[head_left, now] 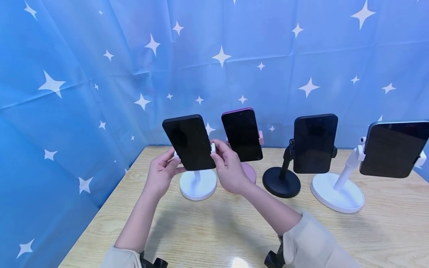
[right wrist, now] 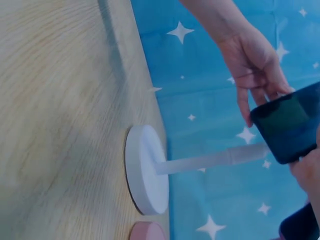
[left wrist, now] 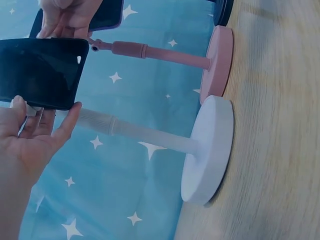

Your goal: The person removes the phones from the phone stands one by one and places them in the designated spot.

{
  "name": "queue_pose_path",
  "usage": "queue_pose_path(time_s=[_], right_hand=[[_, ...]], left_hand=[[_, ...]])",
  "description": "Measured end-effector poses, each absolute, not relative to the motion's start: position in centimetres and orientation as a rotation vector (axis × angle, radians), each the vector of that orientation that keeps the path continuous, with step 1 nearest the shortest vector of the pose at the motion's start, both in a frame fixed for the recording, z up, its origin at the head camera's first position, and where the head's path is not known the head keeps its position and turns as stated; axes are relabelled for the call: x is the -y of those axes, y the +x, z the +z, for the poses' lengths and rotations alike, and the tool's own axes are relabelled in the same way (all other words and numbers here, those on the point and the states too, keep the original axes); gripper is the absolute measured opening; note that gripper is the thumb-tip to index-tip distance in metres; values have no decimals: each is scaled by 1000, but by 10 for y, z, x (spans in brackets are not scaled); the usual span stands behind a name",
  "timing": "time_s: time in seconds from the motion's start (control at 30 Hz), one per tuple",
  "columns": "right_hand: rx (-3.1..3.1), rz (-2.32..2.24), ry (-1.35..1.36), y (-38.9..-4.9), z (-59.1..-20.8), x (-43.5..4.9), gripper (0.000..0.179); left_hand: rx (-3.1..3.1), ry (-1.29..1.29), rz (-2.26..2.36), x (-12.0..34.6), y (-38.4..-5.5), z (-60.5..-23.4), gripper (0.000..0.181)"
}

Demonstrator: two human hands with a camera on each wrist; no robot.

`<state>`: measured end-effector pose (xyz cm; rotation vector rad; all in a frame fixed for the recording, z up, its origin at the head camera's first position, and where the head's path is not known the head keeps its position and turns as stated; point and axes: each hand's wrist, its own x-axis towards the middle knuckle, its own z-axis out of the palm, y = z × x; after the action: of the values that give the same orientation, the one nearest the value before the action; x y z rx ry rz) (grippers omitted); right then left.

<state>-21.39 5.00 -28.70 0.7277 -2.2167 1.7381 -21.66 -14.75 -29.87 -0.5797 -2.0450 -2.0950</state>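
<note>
A black phone [head_left: 189, 143] sits tilted in the clamp of a white phone stand [head_left: 198, 190]. At the phone's left edge, my left hand [head_left: 162, 173] pinches the clamp's white side arm between thumb and fingers. In the left wrist view, that hand [left wrist: 35, 135] also touches the phone's lower edge. My right hand [head_left: 230, 166] pinches the white clamp arm [head_left: 213, 148] on the phone's right side. The white round base [left wrist: 210, 150] stands flat on the table, its pole rising behind the phone. Most of the clamp is hidden by the phone and fingers.
Close on the right, a pink stand [head_left: 248, 172] holds a phone [head_left: 242, 134]. Farther right are a black stand [head_left: 281, 182] with a phone [head_left: 315, 143] and another white stand [head_left: 338, 193] with a phone [head_left: 395, 149]. A blue star-patterned curtain [head_left: 187, 67] hangs behind the wooden table [head_left: 201, 230].
</note>
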Motion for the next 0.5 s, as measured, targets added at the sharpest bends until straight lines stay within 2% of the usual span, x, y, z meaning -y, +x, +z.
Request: queue_pose_path(time_s=[0.5], right_hand=[[2107,1617,868,-172,-280,-87,33]], left_hand=[[1904,-996,-2172,136,-183,-291,40]])
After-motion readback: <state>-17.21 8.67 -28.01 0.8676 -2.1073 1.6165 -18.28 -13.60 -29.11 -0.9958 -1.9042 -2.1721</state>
